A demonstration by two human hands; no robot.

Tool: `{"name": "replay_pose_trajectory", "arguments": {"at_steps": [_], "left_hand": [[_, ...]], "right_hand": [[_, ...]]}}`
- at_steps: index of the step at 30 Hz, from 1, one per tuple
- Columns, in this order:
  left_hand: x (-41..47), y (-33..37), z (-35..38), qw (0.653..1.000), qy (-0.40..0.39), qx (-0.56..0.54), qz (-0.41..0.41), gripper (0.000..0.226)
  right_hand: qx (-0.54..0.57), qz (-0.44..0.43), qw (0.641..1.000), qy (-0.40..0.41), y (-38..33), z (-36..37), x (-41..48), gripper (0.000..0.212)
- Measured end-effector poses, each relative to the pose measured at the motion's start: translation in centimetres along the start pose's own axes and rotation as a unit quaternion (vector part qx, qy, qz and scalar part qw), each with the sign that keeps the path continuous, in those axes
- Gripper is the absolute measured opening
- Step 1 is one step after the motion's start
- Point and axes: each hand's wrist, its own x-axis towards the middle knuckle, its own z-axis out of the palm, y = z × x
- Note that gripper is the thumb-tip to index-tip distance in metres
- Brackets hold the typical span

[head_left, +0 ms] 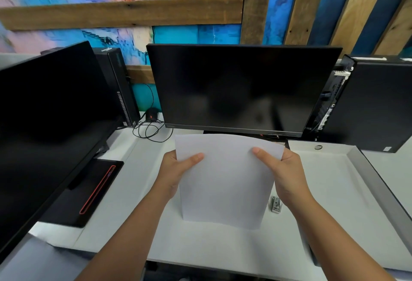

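White desk [138,191], painted wall with timber battens behind. Left monitor [51,124] sits at 9 o'clock of the sheet, with its black stand foot [84,193] running toward the near edge. Mouse [151,114] with loose cable at 11. Left hand [176,169] pinches the sheet of paper [225,182] at its left edge, thumb on the face, fingers behind; right hand [287,173] does the same on the right edge. Sheet is held up and tilted, top edge just below the centre monitor [240,89] at 12; can't tell if the lower edge touches the desk. Reads as the pick-up/square-up step, nothing placed yet. Next move likely needs both pinches level while lowering toward 6, where there's open desk. Small metal clip [276,205] at 4, just beside the right wrist, and the shallow box [356,180] at 3 limit room on the right.
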Motion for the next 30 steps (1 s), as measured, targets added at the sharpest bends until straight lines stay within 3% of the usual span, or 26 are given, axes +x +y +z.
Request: {"name": "replay_pose_trajectory", "arguments": {"at_steps": [9, 17, 30], "left_hand": [[-0.1, 0.9, 0.2, 0.999, 0.015, -0.021, 0.029, 0.005], [-0.4, 0.8, -0.1, 0.999, 0.000, -0.036, 0.034, 0.007], [0.0, 0.7, -0.3, 0.999, -0.013, 0.008, 0.039, 0.013]], "right_hand": [[-0.008, 0.024, 1.000, 0.018, 0.4, 0.0, 0.1, 0.019], [-0.001, 0.024, 1.000, 0.004, 0.2, 0.5, -0.1, 0.014], [-0.017, 0.005, 1.000, -0.006, 0.5, 0.0, 0.1, 0.027]]}}
